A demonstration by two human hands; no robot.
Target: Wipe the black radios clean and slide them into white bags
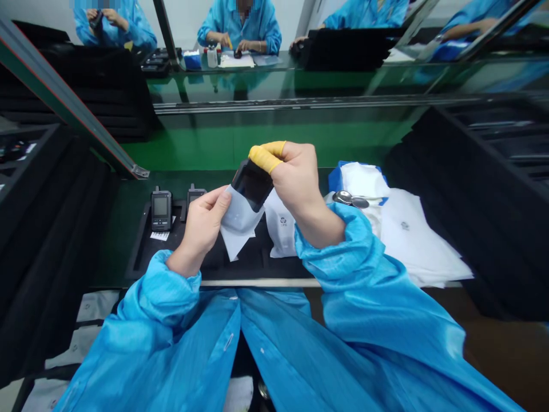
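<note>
My left hand [201, 226] pinches the edge of a thin white pouch [240, 220] between thumb and fingers. A black handheld device with a dark screen [254, 184] sits tilted, its lower end inside the pouch mouth. My right hand [300, 177], with yellow finger cots [266, 157] on thumb and finger, grips the device's upper end. Beneath both hands lies a black foam tray [139, 260]. On its left stands a handheld radio-like device [162, 212] with a small grey screen; a second such device [197, 190] is partly behind my left hand. Another white pouch [281, 234] rests by my right wrist.
White pouches [418, 234] lie piled at the right, beside a blue box [335, 178] with white material in it and a shiny metal object [343, 197]. Black tray stacks [484, 229] flank both sides. Across a metal rail [300, 106], people in blue work at another bench.
</note>
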